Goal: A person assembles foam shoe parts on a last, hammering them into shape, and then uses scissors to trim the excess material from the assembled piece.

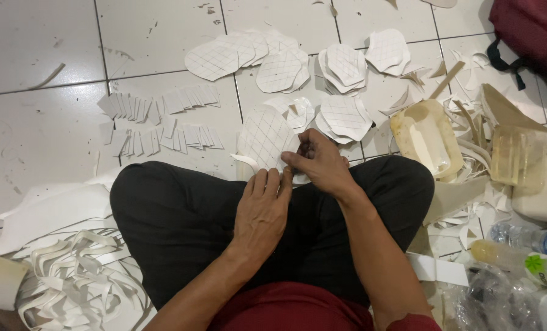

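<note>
I sit cross-legged on a white tiled floor. My left hand [262, 211] rests on my black trousers, its fingers touching the lower edge of a white oval piece with a quilted diamond grid [263, 138]. My right hand [317, 160] pinches the right edge of that same piece between thumb and fingers. A thin curled white strip [244, 160] hangs off the piece's lower left edge.
Stacks of similar quilted ovals [346, 64] lie ahead. Rows of small white rectangles [163, 101] sit to the left. A yellowish tray [425, 136] and offcuts are at right, tangled white strips [77, 276] at lower left, plastic bottles [531, 239] at lower right, a dark red bag [534, 30] top right.
</note>
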